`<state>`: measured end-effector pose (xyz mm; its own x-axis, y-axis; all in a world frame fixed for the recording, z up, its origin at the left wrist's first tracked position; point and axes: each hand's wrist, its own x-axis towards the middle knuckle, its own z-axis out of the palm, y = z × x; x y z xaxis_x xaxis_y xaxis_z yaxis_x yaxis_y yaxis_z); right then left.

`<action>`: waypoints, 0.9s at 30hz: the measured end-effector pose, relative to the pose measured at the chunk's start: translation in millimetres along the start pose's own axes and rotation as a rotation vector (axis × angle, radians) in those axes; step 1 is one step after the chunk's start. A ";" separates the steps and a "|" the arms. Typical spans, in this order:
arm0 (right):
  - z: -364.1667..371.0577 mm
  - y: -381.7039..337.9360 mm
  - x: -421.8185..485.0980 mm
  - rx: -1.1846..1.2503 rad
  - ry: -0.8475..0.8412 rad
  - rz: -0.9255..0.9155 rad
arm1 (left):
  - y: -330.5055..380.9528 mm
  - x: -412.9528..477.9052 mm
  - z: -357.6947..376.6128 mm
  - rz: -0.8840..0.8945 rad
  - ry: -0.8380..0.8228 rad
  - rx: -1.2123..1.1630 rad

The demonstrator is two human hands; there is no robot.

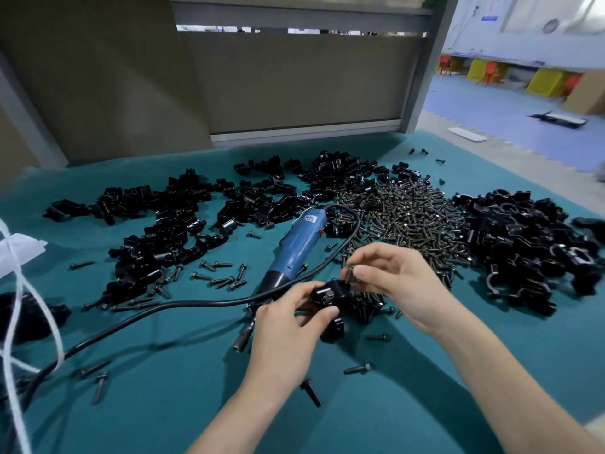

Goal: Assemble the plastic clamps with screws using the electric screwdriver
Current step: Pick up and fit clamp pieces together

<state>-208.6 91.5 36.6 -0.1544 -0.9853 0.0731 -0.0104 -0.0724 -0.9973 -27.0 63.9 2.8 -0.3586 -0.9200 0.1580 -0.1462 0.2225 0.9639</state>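
My left hand (pixel 288 326) grips a black plastic clamp (pixel 330 294) just above the teal cloth; one screw head shows on its near face. Directly over the clamp's upper right corner, my right hand (pixel 389 273) pinches a dark screw (pixel 351 273) between thumb and fingers, its tip at the clamp. The blue electric screwdriver (pixel 299 247) lies on the cloth behind my hands, bit end toward me and partly hidden by my left hand. Its black cable (pixel 183 304) runs off to the lower left.
A large heap of screws (pixel 406 224) lies behind my right hand. Black clamp parts are piled at the right (pixel 530 250), the back (pixel 337 173) and the left (pixel 154 231). Loose screws (pixel 222 276) dot the cloth. A grey partition (pixel 294 83) stands behind the table; white cord (pixel 16 322) hangs at left.
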 end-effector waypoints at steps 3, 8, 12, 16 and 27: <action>2.5 2.1 0.7 0.010 0.011 0.027 | 0.0 -0.8 -0.1 -0.004 0.002 -0.008; 3.3 -5.6 -1.9 -0.264 -0.014 -0.083 | 1.3 -1.1 0.8 0.001 -0.002 -0.019; 4.1 -6.3 -2.4 -0.288 -0.014 -0.076 | 1.9 -0.6 0.2 -0.006 0.003 -0.031; 1.4 -4.6 0.2 -0.199 -0.006 -0.008 | 2.9 -0.8 -0.5 -0.005 0.001 -0.019; -18.4 -12.2 1.0 -0.167 0.000 -0.074 | 0.9 -1.4 0.7 -0.026 0.003 -0.020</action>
<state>-226.8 94.2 48.9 -0.1469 -0.9783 0.1463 -0.1857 -0.1180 -0.9755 -27.3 65.7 3.3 -0.3525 -0.9263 0.1330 -0.1370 0.1917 0.9718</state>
